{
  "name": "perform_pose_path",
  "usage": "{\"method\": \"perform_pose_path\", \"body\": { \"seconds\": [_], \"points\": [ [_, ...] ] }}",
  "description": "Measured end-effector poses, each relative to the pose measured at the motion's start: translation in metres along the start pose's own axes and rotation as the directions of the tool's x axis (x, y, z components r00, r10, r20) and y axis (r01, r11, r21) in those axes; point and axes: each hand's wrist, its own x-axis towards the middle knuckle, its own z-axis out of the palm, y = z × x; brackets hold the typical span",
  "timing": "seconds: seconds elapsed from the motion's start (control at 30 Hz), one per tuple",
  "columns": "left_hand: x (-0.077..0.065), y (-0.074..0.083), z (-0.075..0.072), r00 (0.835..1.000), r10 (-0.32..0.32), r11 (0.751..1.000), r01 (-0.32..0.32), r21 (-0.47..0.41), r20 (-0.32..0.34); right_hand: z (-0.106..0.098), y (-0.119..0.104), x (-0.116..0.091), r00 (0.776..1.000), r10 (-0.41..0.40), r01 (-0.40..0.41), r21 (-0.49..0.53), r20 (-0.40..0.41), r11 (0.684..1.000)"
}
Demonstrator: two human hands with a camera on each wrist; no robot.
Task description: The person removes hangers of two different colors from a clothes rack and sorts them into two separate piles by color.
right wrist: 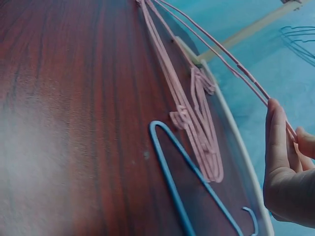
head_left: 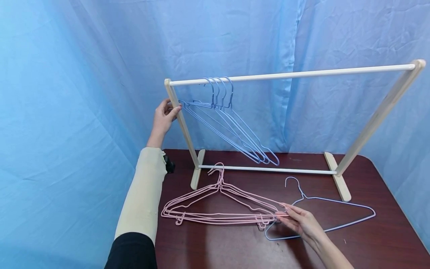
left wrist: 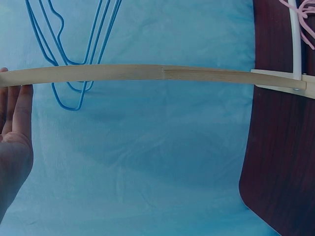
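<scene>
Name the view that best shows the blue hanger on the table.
Head: the blue hanger shows its hook and nearly full outline, though the right hand overlaps it. Right wrist shows only part, cut off below; left wrist shows none.

Left hand high on outstretched arm, right hand lower in a pinch

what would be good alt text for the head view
A person's left hand grips a wooden post of a rack while the right hand pinches one of several pink hangers over a dark table. Blue hangers hang toward the rack's left end; another blue hanger lies on the table.
</scene>
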Motion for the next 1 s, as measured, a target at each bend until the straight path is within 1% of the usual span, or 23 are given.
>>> {"method": "perform_pose_path", "body": {
  "seconds": [0.13,0.33,0.4,0.5,0.57,0.6,0.67,0.7,0.77,0.87,0.9,0.97,1.0],
  "points": [
    [0.001,-0.001,0.000,1.000,-0.003,1.000,0.003,-0.003,0.001,-0.005,0.010,0.006,0.999,0.036,-0.036,0.014,-0.010,0.999],
    [0.001,-0.001,0.000,1.000,-0.005,1.000,0.005,-0.003,-0.001,-0.008,0.022,0.014,0.994,0.076,-0.077,-0.014,-0.073,0.997],
    [0.001,-0.001,0.000,1.000,-0.006,1.000,0.006,-0.003,0.000,-0.008,0.025,0.017,0.991,0.078,-0.084,-0.056,-0.104,0.995],
    [0.001,-0.001,0.000,1.000,-0.007,1.000,0.007,-0.003,0.001,-0.007,0.028,0.022,0.988,0.063,-0.084,-0.153,-0.139,0.985],
    [0.001,-0.001,0.000,1.000,-0.008,1.000,0.008,-0.003,0.000,-0.004,0.028,0.024,0.985,0.053,-0.091,-0.231,-0.166,0.969],
    [0.001,-0.001,0.000,1.000,-0.009,1.000,0.009,-0.003,-0.001,-0.002,0.028,0.024,0.982,0.046,-0.097,-0.279,-0.183,0.955],
    [0.001,-0.001,0.000,1.000,-0.008,1.000,0.008,-0.002,-0.001,0.000,0.026,0.025,0.978,0.021,-0.100,-0.377,-0.208,0.921],
    [0.001,-0.001,0.000,1.000,-0.007,1.000,0.007,-0.002,-0.001,0.002,0.025,0.024,0.974,0.007,-0.106,-0.431,-0.226,0.896],
    [0.001,-0.001,0.001,1.000,-0.004,1.000,0.004,-0.002,0.001,0.006,0.023,0.024,0.961,-0.044,-0.119,-0.551,-0.274,0.826],
    [0.000,-0.001,0.001,1.000,-0.002,1.000,0.002,-0.001,0.000,0.011,0.021,0.023,0.936,-0.139,-0.136,-0.697,-0.323,0.704],
    [0.000,-0.001,0.001,1.000,-0.002,1.000,0.002,-0.002,-0.001,0.013,0.021,0.024,0.926,-0.166,-0.146,-0.726,-0.339,0.672],
    [0.000,-0.001,0.001,1.000,-0.005,1.000,0.005,-0.004,-0.004,0.014,0.021,0.024,0.912,-0.203,-0.163,-0.769,-0.357,0.618],
    [0.000,-0.001,0.001,1.000,-0.006,1.000,0.006,-0.005,-0.005,0.015,0.021,0.024,0.909,-0.213,-0.167,-0.781,-0.358,0.602]
  ]
}}
